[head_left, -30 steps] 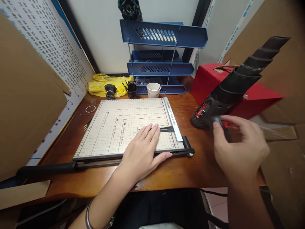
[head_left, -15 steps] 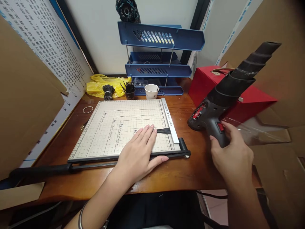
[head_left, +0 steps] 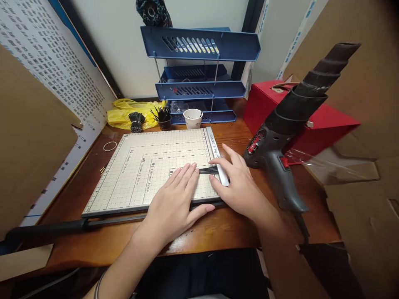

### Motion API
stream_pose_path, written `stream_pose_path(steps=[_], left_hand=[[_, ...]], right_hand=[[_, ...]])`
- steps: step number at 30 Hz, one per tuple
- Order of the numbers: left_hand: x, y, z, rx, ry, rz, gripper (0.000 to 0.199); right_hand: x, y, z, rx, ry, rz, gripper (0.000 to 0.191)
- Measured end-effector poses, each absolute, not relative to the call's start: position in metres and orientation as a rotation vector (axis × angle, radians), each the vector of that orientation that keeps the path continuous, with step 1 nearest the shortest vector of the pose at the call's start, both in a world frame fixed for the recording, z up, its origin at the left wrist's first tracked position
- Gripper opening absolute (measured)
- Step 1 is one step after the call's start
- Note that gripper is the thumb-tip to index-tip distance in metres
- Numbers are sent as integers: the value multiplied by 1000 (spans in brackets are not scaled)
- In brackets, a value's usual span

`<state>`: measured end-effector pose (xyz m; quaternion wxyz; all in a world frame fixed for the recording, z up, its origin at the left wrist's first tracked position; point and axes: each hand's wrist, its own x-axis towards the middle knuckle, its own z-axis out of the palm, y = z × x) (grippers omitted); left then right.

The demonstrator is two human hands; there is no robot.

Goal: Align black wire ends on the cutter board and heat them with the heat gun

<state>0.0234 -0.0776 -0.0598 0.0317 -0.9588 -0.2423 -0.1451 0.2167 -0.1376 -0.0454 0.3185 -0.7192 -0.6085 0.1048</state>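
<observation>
A paper cutter (head_left: 134,178) with a printed grid lies on the wooden table. My left hand (head_left: 174,201) is flat on its right half, fingers stretched, the fingertips at one end of some thin black strips (head_left: 208,170). Over the other end of the strips, by the cutter's metal ruler edge (head_left: 213,143), is my right hand (head_left: 238,180), its fingers apart and holding nothing. The black heat gun (head_left: 274,145) stands to the right of that hand, nozzle up, its grip free.
A white cup (head_left: 193,119), a dark cup of black strips (head_left: 163,119) and a tied black bundle (head_left: 136,122) stand behind the cutter. Blue trays (head_left: 199,89) rise at the back, a red box (head_left: 327,131) at the right. The cutter's black handle (head_left: 46,229) extends left.
My right hand has let go of the heat gun and moved left to the strips and ruler edge. My left hand remains flat on the cutter. The view has shifted slightly.
</observation>
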Motion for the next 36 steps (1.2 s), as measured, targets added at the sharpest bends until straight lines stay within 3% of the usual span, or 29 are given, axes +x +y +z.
stream_pose_path(steps=[10,24,36], left_hand=[[24,-78,-59,-2955,-754,-455,90],[25,-78,-58,-2944,-754,-446,91],[24,-79,-59,-2952,-784,-428,93]], right_hand=[[219,-136,-55,-1914,-1678,90,20],[213,-106,-36,-2103,-1443,296,14],[212,-103,-45,-2058,-1493,23,11]])
